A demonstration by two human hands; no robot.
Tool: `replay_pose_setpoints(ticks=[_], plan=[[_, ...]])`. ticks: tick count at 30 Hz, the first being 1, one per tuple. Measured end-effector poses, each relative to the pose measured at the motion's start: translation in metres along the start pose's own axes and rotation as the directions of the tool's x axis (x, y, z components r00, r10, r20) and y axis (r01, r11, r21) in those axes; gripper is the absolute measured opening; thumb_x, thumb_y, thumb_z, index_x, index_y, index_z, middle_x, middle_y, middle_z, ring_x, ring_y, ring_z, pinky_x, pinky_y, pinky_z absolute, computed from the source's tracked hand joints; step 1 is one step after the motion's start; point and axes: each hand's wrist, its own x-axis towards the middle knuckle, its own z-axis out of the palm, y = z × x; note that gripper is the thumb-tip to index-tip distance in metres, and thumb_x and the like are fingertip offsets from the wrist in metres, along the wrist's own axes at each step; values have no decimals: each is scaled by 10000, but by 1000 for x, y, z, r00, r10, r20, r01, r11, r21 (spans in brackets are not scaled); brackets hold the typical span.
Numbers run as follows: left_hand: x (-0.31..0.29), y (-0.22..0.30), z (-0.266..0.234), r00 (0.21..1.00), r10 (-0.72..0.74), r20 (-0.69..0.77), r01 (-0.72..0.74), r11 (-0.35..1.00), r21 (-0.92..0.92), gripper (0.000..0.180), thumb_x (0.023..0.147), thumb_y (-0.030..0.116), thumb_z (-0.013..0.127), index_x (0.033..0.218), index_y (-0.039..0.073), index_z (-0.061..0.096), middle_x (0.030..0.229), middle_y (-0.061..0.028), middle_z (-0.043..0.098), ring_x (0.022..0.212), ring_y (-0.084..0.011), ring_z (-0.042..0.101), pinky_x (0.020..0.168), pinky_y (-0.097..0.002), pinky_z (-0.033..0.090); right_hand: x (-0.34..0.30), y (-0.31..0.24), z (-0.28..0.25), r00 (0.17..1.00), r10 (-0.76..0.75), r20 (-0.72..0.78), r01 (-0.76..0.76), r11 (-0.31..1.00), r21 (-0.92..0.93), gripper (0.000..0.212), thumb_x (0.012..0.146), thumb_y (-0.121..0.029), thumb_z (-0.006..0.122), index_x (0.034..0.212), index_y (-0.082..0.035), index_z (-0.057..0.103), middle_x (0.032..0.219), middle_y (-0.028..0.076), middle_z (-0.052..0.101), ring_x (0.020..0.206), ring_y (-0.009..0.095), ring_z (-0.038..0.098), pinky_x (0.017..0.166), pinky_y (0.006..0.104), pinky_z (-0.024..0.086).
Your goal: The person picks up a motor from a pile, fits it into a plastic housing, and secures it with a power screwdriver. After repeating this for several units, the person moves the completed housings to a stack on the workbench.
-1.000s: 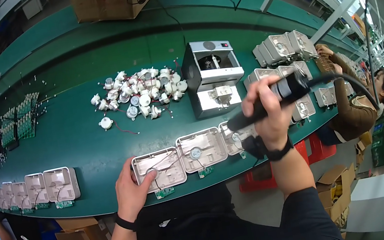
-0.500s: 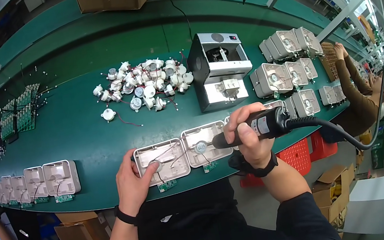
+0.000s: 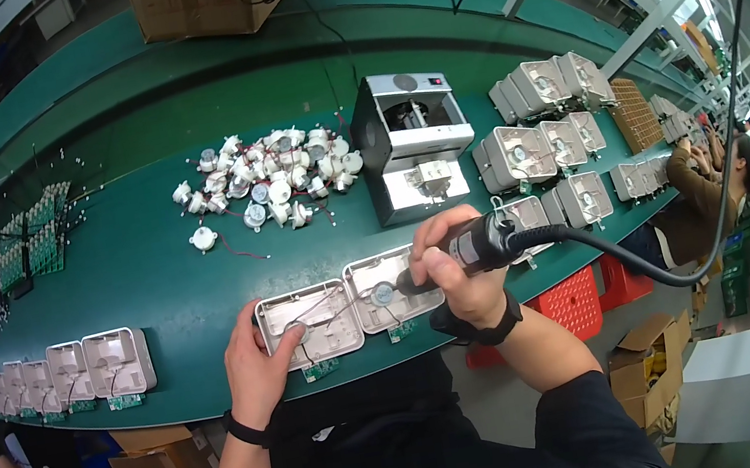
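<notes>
My left hand (image 3: 256,365) grips the left side of an open white plastic housing (image 3: 345,340), its thumb pressing a small round part inside. A green circuit board (image 3: 322,371) hangs on wires at the housing's near edge. My right hand (image 3: 465,286) is wrapped round a black electric screwdriver (image 3: 476,245), held nearly level with a thick black cord at its rear. Its thin bit points left into the housing, the tip close to my left thumb. A second white housing (image 3: 363,276), with a round disc inside, sits against the first, partly hidden by the screwdriver.
White round parts with wires (image 3: 276,176) lie piled behind my hands, beside a black-and-silver machine (image 3: 419,142). More housings stand in a left row (image 3: 117,361) and in right stacks (image 3: 521,155). Circuit boards (image 3: 38,236) lie far left. A co-worker (image 3: 714,187) sits at right.
The screwdriver has moved left, bringing its bit from the housing's right part to near my left thumb. The view has shifted slightly. The co-worker's raised arms have come down.
</notes>
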Motion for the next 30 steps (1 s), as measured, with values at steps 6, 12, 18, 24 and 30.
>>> replay_pose_setpoints(ticks=[6,12,18,24,30], plan=[[-4,4,8,999,-38,17,37,999,37,614,814,251,840,1303,10,558,765,-61,628,651,-146,558,618,-291,480,45,-37,-46,967,-188,-171,193,981,13,138,944,-113,592,1016,-35,504,856,112,571,617,168,557,592,311,503],[1,17,26,999,-34,39,33,999,20,666,791,315,845,1306,1,561,730,-66,580,637,-200,553,616,-341,473,91,-19,-65,930,-256,-263,205,957,-206,93,967,-108,584,944,-39,527,835,90,583,591,156,553,581,303,486],[-1,7,26,997,-9,78,5,998,59,677,804,288,844,1331,-12,541,769,-77,633,657,-168,584,624,-316,493,66,-37,-55,961,-106,-256,80,991,-111,113,953,-111,604,964,-28,529,833,92,592,595,154,560,569,303,488],[1,9,28,996,-1,85,-3,999,45,702,799,317,839,1346,-7,540,785,-84,607,681,-206,576,647,-344,493,6,-39,-19,993,-13,-116,25,994,102,181,925,-119,631,1023,-30,507,867,126,584,612,165,559,574,308,503],[1,14,25,991,-50,121,49,999,16,709,803,335,831,1351,-6,537,817,-100,610,712,-233,590,674,-363,504,0,-15,-3,999,-49,20,46,994,99,221,901,-86,652,1033,-21,486,858,149,585,622,173,562,596,316,514]])
